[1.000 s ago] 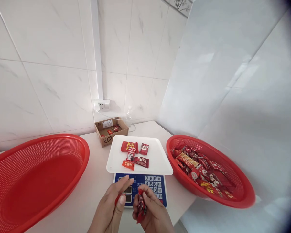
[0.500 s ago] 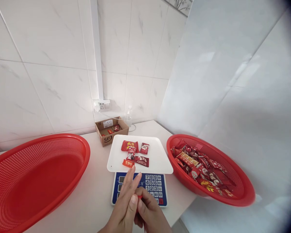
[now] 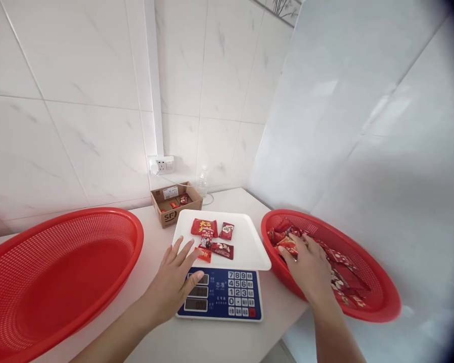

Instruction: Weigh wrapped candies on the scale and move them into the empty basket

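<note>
White counter [image 3: 151, 282] set in a tiled corner. Left hand [image 3: 174, 285] is spread open on the scale [image 3: 221, 297], candy packs [image 3: 212, 237] just beyond its fingertips, long axes mixed. Right hand [image 3: 310, 269] is laid in the right basket [image 3: 378, 297] on wrapped candies [image 3: 344, 277]; grasp cannot be told.

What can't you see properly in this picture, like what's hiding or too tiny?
- Head view: the right hand covers some sweets in the right basket; whether it grips one is hidden.
- The scale display digits are too small to read.
- The left hand hides part of the scale's panel.
- The left basket is cut off by the picture's edge.
- Items in the cardboard box are too small to tell.
- The writing on the packets on the white tray is unreadable.
</note>
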Demonstrator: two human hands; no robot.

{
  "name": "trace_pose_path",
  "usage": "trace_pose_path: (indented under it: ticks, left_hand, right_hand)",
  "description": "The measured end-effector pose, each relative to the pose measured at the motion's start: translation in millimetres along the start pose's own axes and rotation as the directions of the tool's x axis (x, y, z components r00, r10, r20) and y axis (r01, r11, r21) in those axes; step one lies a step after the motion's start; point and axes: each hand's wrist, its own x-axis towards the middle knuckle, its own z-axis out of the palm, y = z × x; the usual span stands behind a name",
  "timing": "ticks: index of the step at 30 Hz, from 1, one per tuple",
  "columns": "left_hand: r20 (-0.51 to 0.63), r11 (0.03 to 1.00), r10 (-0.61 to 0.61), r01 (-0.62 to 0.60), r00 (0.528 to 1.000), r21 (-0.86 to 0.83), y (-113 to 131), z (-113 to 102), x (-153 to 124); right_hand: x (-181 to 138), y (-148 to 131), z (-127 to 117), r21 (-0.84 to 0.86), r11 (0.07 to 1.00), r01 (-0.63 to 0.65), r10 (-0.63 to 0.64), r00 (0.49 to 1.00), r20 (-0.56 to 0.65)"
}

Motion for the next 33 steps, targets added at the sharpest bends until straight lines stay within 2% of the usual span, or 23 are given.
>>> trace_pose_path:
  ticks: [3,5,7,9,11,15,21,24,27,30,33]
  left_hand:
    - [0.072,0.989,0.019,-0.029,0.997,0.143,-0.4,5.8,19.0]
    - [0.091,0.982,0.032,-0.049,0.995,0.183,1.3,11.3,32.9]
    - [0.1,0.979,0.042,-0.061,0.994,0.195,3.1,16.3,45.3]
    - [0.113,0.977,0.055,-0.076,0.992,0.199,3.8,19.4,54.1]
    - [0.135,0.975,0.073,-0.1,0.988,0.2,3.2,20.0,58.4]
    - [0.188,0.969,0.125,-0.161,0.974,0.188,0.0,16.6,58.7]
    - [0.25,0.966,0.146,-0.192,0.957,0.171,-1.9,14.3,60.8]
    - [0.238,0.969,0.131,-0.175,0.963,0.176,-1.8,7.5,56.7]
    - [0.198,0.97,0.102,-0.142,0.975,0.197,-6.0,-8.9,41.2]
    - [0.117,0.946,-0.027,-0.013,0.993,0.324,-20.1,-28.3,15.6]
    - [-0.021,0.868,-0.172,0.162,0.985,0.47,-42.6,-40.9,-13.7]
  right_hand:
    - [-9.1,-22.4,15.7,0.03,0.983,0.18,-0.181,0.983,0.021]
    - [-17.5,-47.9,22.4,0.144,0.949,0.279,-0.299,0.944,0.141]
    - [-24.8,-73.5,24.6,0.24,0.911,0.337,-0.399,0.869,0.294]
    - [-29.7,-92.7,23.3,0.316,0.877,0.362,-0.469,0.788,0.398]
    - [-32.1,-102.5,21.2,0.363,0.859,0.361,-0.502,0.736,0.455]
    - [-31.5,-100.2,21.3,0.379,0.862,0.337,-0.498,0.706,0.504]
    - [-31.3,-88.3,21.2,0.332,0.898,0.288,-0.425,0.759,0.494]
    - [-36.4,-81.7,19.3,0.355,0.888,0.292,-0.434,0.788,0.436]
    - [-43.6,-66.7,22.2,0.38,0.882,0.28,-0.417,0.839,0.349]
    - [-50.0,-45.6,30.0,0.357,0.905,0.233,-0.341,0.898,0.278]
    - [-54.4,-29.7,37.0,0.354,0.918,0.18,-0.28,0.925,0.256]
